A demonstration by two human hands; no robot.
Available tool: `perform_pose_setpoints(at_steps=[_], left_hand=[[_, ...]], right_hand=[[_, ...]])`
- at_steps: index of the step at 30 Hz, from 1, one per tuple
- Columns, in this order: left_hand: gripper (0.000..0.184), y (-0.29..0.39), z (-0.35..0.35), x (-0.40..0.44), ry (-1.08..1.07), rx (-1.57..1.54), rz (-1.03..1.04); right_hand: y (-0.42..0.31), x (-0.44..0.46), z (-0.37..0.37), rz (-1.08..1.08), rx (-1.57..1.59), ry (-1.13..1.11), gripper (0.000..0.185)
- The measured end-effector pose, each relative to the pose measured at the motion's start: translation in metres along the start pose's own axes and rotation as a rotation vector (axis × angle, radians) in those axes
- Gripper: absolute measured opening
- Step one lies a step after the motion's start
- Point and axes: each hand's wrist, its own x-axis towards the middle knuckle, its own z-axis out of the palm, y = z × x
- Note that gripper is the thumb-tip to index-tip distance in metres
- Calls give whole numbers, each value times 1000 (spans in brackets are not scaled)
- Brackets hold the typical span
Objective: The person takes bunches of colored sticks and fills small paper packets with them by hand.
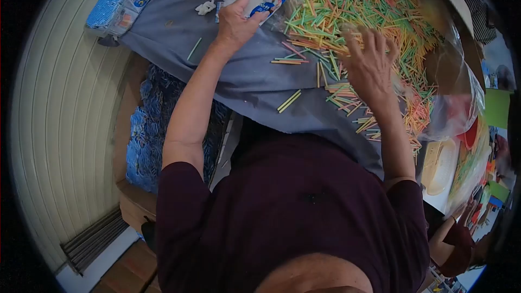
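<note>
My left hand (236,24) is closed around a small white and blue printed packet (267,1), tilted up to the right over the grey cloth (247,84). Beside that hand lies a crumpled white scrap (205,7). My right hand (372,61) hovers at the near side of a large pile of thin coloured sticks (350,0), its fingers bent and spread apart. I see nothing between those fingers, though their tips are slightly blurred against the pile. Several loose sticks (289,101) lie on the cloth between the hands.
At the upper left sits a clear-wrapped bundle of packets (130,2). A cardboard box (126,190) with blue packets stands lower left. Clear plastic sheeting (461,111) edges the pile at right, near a beige basket (438,168). Another person (458,244) is at the lower right.
</note>
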Motion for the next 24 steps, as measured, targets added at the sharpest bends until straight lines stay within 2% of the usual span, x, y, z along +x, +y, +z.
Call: perform_pose_setpoints(at_steps=[1, 3, 5, 7, 8, 9, 11, 13, 15, 17, 19, 20, 22, 24], left_hand=[[30, -1, 0, 0, 6, 1, 8], [29, -2, 1, -2, 24, 14, 16], [28, 2, -1, -8, 22, 64, 13], [25, 13, -4, -8, 69, 102, 58], [24, 18, -4, -12, 110, 89, 113], [24, 19, -4, -13, 123, 52, 110], [25, 18, -4, -16, 131, 16, 111], [25, 14, -4, -19, 146, 14, 144], [22, 9, -8, -20, 42, 99, 95], [23, 11, -8, -20, 62, 111, 126], [23, 15, -9, -20, 63, 121, 137], [24, 19, -9, -19, 73, 91, 139], [27, 25, -8, -18, 72, 56, 133], [27, 23, -9, -19, 95, 178, 211]], right_hand=[[-14, 0, 0, -54, 102, 22, 59], [-50, -7, 2, -303, 344, -44, 66], [-74, -12, 18, -487, 450, -120, 66], [-74, -5, 30, -494, 489, -127, 66], [-74, 1, 35, -479, 464, -41, 52], [-70, 5, 42, -486, 428, 8, 52], [-58, 9, 52, -496, 389, -72, 27], [-47, 5, 50, -519, 338, -118, 15], [-31, -5, 54, -531, 317, -35, 14], [-7, -8, 51, -542, 316, 29, 13], [18, -19, 40, -359, 229, -122, 15], [31, -23, 38, -353, 227, -121, 15], [52, -29, 31, -273, 79, 85, 21], [58, -36, 27, -153, 11, 138, 26]])
